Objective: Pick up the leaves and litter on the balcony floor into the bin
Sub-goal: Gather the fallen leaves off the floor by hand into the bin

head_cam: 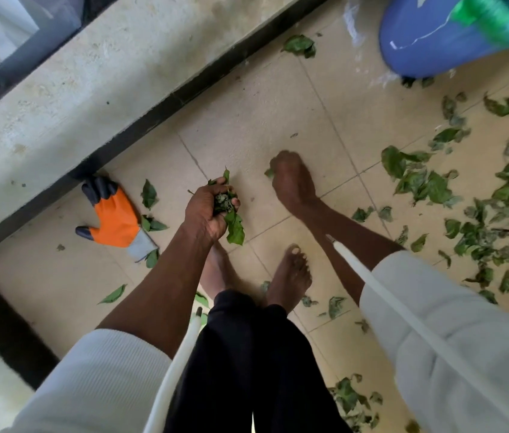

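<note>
Bunch of crumpled green leaves (229, 210) clamped in left hand (206, 210); right hand (290, 179) pinched one small leaf off beige tiled floor (247, 120). Looked partly done: many scattered leaves (465, 195) remained beside blue plastic bin (428, 42).

Home balcony, beige tiled floor (247, 120), concrete parapet (91, 67), scattered leaves (418, 179), blue bin (428, 35)

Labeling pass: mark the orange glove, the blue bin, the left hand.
orange glove (116, 220), head view, on its orange palm.
blue bin (428, 42), head view, on its outer wall.
left hand (208, 210), head view, on its back.
</note>
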`<control>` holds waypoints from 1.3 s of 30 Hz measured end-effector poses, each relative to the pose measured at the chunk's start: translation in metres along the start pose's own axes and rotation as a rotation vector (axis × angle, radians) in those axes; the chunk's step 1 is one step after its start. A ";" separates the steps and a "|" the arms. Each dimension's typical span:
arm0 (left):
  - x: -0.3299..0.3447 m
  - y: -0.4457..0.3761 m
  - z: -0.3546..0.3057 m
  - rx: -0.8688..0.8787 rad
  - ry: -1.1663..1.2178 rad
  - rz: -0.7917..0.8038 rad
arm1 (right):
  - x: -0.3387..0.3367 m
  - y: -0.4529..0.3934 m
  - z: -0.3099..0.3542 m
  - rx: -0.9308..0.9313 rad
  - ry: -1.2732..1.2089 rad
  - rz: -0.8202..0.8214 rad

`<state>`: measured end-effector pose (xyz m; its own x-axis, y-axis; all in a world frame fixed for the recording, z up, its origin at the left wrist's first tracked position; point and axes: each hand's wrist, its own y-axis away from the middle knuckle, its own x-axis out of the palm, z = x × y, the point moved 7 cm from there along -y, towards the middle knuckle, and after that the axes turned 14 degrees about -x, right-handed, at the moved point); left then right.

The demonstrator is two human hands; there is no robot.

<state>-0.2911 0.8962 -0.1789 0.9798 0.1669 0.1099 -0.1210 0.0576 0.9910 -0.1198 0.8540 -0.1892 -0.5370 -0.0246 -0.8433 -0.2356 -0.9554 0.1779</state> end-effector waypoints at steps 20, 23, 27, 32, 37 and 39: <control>0.126 -0.007 -0.057 0.028 -0.110 0.143 | -0.057 -0.139 -0.098 -0.003 0.120 0.071; 0.122 -0.007 -0.054 0.028 -0.110 0.127 | -0.050 -0.102 -0.095 -0.091 0.204 -0.021; 0.130 0.003 -0.037 0.025 -0.083 0.117 | -0.061 -0.049 -0.114 0.478 -0.300 -0.285; 0.163 0.026 -0.005 0.052 0.064 0.205 | -0.090 0.021 -0.060 0.984 -1.342 -0.655; 0.209 0.074 0.044 0.093 0.172 0.311 | -0.142 0.095 -0.024 1.213 -1.439 -0.924; 0.225 0.091 0.058 0.119 0.171 0.312 | -0.153 0.125 -0.018 1.376 -1.513 -1.015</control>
<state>-0.0721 0.8819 -0.0594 0.8565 0.3213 0.4040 -0.3807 -0.1353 0.9147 -0.0524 0.7331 -0.0477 0.2159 0.9710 -0.1030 -0.6072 0.2162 0.7646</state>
